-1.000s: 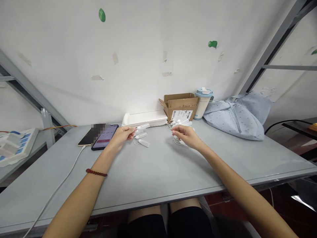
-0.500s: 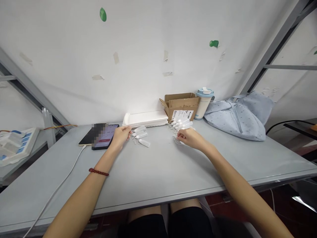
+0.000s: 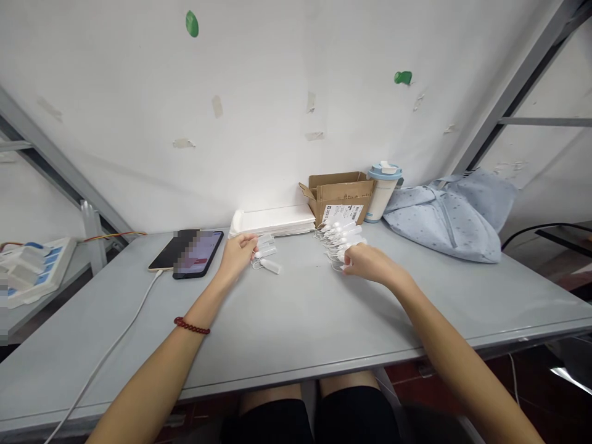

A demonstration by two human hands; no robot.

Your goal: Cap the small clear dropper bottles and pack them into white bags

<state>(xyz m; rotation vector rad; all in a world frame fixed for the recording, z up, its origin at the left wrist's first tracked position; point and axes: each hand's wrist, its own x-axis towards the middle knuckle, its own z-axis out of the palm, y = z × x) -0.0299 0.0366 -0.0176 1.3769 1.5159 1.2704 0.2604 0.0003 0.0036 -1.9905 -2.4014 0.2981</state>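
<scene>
With the person's seat at six o'clock, the grey tabletop (image 3: 300, 333) runs to a white wall (image 3: 259, 74) at twelve, marked with tape scraps (image 3: 184, 143) and green patches (image 3: 192, 24) (one shaped rather like a leaf). Metal posts slant up at ten and two, and dark red floor (image 3: 420, 382) shows below the near edge.

Against the wall, a white stack (image 3: 275, 219) lies just short of twelve, an open cardboard box (image 3: 314, 205) stands at one with a blue-lidded cup (image 3: 383, 197) beside it, and pale blue speckled cloth (image 3: 444, 225) slumps at two. Two phones (image 3: 210, 243) lie at ten, a white cable (image 3: 111, 345) trailing towards eight.

Small white tubes with thin loops lie in two groups: a few (image 3: 271, 266) at eleven, more in an overlapping row (image 3: 345, 229) at one. The left hand (image 3: 238, 250) is at the few, fingertips together; the right hand (image 3: 367, 262) is at the row's near end, fingers curled together. I cannot tell whether either grips a tube.
</scene>
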